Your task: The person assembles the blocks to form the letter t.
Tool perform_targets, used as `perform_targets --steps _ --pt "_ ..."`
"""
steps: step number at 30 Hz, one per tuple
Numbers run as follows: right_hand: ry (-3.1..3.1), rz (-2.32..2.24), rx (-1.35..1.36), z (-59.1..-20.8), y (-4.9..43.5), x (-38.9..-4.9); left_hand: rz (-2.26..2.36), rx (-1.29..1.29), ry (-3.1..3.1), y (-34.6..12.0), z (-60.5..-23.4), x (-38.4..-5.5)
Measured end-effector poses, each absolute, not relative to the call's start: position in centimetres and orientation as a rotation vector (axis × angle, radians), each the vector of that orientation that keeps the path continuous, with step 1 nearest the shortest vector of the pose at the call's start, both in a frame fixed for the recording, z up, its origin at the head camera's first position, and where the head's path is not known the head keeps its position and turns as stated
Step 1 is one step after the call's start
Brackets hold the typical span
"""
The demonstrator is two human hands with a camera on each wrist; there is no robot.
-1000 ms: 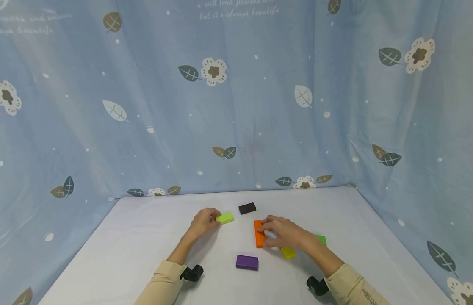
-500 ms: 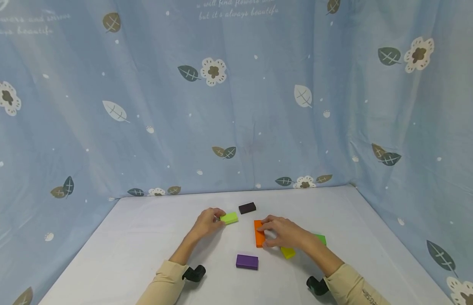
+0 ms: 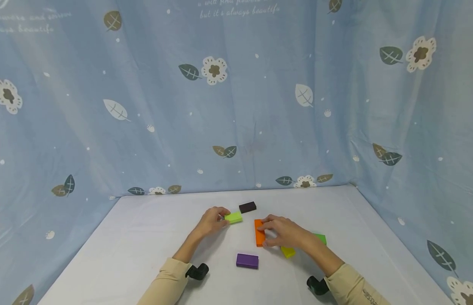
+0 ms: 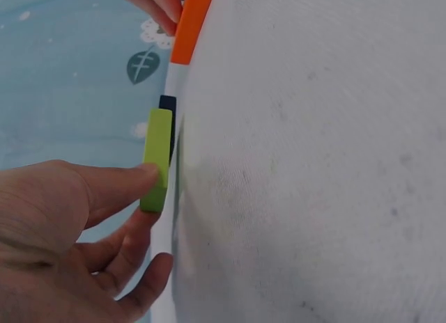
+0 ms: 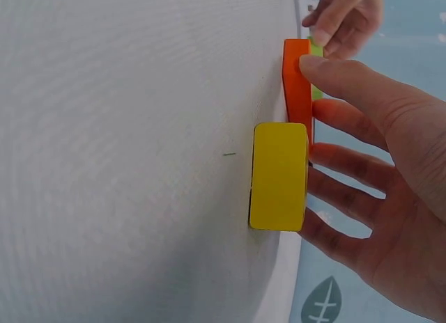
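Note:
My left hand point(image 3: 211, 221) pinches a lime-green block point(image 3: 233, 217) by its left end, thumb on one face, fingers behind; the left wrist view shows the block point(image 4: 159, 138) between thumb and fingertip. My right hand point(image 3: 286, 232) spans an orange block point(image 3: 259, 238) lengthwise on the white table, thumb at its near end and fingertips near the far end. In the right wrist view the thumb presses the orange block point(image 5: 297, 79), with a yellow block point(image 5: 279, 177) standing close in front. The lime-green block is left of the orange one, with a gap between.
Just behind the lime-green block lies a black block point(image 3: 247, 207). A purple block point(image 3: 247, 261) rests nearer the front. Under my right wrist, a green block point(image 3: 321, 239) is partly hidden. A blue patterned curtain point(image 3: 236, 106) borders the white table point(image 3: 145, 241).
My left hand has slid rightward with the lime-green block, bringing it closer to the black and orange blocks. The right hand and the orange block have stayed put.

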State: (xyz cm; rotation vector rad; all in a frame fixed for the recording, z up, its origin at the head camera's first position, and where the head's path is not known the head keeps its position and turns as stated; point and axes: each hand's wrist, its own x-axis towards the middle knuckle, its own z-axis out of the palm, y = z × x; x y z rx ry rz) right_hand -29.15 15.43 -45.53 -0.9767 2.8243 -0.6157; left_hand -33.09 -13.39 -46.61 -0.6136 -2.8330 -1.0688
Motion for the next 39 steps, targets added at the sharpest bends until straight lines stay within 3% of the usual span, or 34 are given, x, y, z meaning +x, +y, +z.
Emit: perform_targets --steps 39 --pt "2.815 -0.628 -0.997 -45.8 15.4 -29.3 -1.056 -0.796 -2.819 -10.5 -46.3 -33.7"
